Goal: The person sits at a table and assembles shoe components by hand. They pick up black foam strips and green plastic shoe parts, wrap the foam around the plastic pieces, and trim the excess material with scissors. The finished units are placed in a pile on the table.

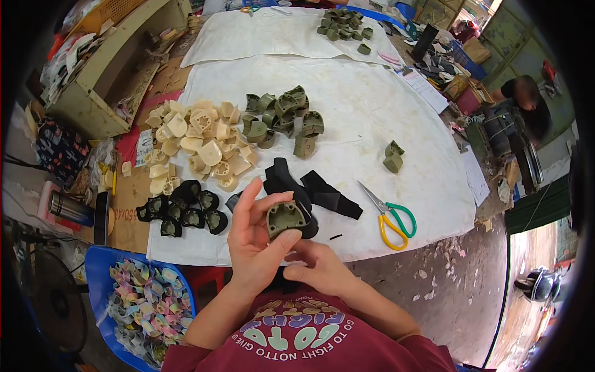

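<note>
My left hand (254, 248) is closed around a hollow olive-green plastic shoe heel (285, 218), its open side with small round holes turned up. Black material (310, 227) shows against the heel's right side. Just below, my right hand (323, 268) has curled fingers close to the heel; what they grip, if anything, is hidden. Black fabric strips (331, 197) lie on the white cloth beyond my hands. To the right rest scissors (375, 199) with one yellow and one green handle. Several black-covered heels (193, 217) sit left of my left hand.
Beige heels (211, 152) and olive heels (285, 111) are heaped on the white cloth (353, 87). A pair of olive heels (393, 156) stands apart at right. A blue bin (99, 291) of colourful pieces is at lower left. Another person (527, 102) is at far right.
</note>
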`<state>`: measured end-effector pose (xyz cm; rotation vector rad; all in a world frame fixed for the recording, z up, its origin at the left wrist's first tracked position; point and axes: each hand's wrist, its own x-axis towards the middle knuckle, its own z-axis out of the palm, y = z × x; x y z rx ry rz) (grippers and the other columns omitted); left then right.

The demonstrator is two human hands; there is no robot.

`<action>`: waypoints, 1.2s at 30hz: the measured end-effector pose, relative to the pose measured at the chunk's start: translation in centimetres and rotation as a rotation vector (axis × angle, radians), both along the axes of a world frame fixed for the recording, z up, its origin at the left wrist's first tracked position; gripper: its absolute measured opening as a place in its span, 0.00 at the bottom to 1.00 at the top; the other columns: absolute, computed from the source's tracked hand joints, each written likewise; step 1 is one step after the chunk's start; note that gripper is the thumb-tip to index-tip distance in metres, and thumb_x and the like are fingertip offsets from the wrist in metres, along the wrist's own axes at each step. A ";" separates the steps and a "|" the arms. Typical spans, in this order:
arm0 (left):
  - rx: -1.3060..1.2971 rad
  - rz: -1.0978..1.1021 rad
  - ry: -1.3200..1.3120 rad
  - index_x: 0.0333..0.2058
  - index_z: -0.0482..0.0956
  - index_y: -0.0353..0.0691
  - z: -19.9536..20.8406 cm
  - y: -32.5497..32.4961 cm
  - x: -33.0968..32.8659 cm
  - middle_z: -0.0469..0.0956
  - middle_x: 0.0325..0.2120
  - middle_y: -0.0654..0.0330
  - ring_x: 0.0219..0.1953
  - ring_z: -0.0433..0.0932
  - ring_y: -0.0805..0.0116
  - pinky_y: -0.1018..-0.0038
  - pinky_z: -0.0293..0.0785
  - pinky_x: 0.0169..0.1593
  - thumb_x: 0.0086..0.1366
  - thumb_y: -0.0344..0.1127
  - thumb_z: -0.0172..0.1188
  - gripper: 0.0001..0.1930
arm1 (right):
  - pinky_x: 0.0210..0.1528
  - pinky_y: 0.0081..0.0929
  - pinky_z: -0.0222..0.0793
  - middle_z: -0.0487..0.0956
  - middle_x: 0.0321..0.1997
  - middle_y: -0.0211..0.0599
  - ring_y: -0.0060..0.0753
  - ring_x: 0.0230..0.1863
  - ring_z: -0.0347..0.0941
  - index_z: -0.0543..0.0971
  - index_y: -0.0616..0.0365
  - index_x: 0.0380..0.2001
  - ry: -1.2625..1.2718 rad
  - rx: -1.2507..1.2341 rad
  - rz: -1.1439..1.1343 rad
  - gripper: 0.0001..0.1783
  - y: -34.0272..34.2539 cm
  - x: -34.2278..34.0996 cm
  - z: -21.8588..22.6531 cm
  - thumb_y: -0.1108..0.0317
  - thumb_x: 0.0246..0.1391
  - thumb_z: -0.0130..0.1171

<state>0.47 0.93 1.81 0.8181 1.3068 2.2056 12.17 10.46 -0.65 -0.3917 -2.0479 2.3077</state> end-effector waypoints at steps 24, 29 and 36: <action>-0.134 -0.128 0.261 0.64 0.54 0.36 0.0 -1.0 0.5 0.66 0.58 0.46 0.60 0.67 0.56 0.65 0.64 0.62 0.51 0.18 0.65 0.42 | 0.47 0.26 0.71 0.79 0.46 0.34 0.25 0.45 0.75 0.78 0.58 0.46 0.273 -0.863 -0.216 0.14 2.9 -1.4 -0.2 0.69 0.56 0.60; -0.231 -0.113 0.312 0.63 0.58 0.34 0.0 -1.0 0.3 0.65 0.60 0.45 0.65 0.59 0.57 0.65 0.53 0.65 0.55 0.30 0.65 0.38 | 0.44 0.23 0.71 0.79 0.45 0.32 0.24 0.44 0.75 0.78 0.58 0.45 0.318 -0.894 -0.198 0.14 2.6 -1.4 0.1 0.70 0.54 0.61; -0.286 -0.112 0.333 0.62 0.61 0.34 -0.9 -0.7 -1.0 0.51 0.66 0.47 0.67 0.54 0.57 0.64 0.50 0.66 0.56 0.36 0.65 0.36 | 0.43 0.19 0.69 0.79 0.44 0.32 0.22 0.43 0.74 0.78 0.59 0.45 0.387 -0.652 -0.429 0.16 2.2 -1.9 0.5 0.71 0.52 0.64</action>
